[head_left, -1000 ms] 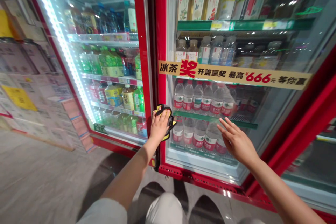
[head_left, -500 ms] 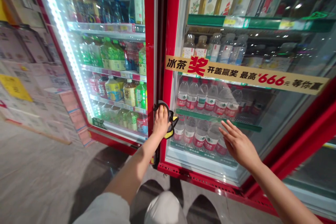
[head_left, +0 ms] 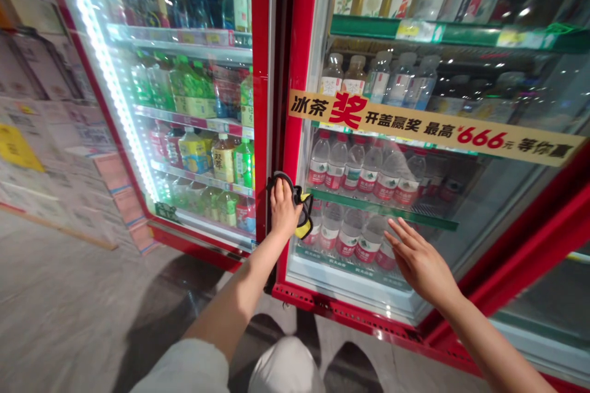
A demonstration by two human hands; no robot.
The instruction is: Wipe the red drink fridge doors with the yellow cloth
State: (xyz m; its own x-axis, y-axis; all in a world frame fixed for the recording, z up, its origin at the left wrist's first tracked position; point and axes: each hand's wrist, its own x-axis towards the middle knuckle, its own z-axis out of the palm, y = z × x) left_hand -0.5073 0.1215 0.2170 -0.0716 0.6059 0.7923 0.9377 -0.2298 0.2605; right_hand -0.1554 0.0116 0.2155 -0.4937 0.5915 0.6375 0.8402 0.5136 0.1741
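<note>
In the head view, black and yellow with dark edging, bunched in loose folds: the cloth (head_left: 304, 227), at the red door frame (head_left: 303, 61), beside the dark gap (head_left: 283, 86). Laid over it, open, fingers outstretched: the left hand (head_left: 283, 209), below it a slanting forearm (head_left: 244, 295). Raised before the glass door (head_left: 461, 249), open, fingers slightly spread, pointing up and left: the right hand (head_left: 419, 264); impossible to tell whether touching.

the single view comes from the person's head, facing forward and steeply down. it looks along both arms to the left hand (head_left: 284, 212) and right hand (head_left: 421, 264), close to the red-framed coolers (head_left: 302, 61), which fill most of it, with the floor (head_left: 59, 301) below.
</note>
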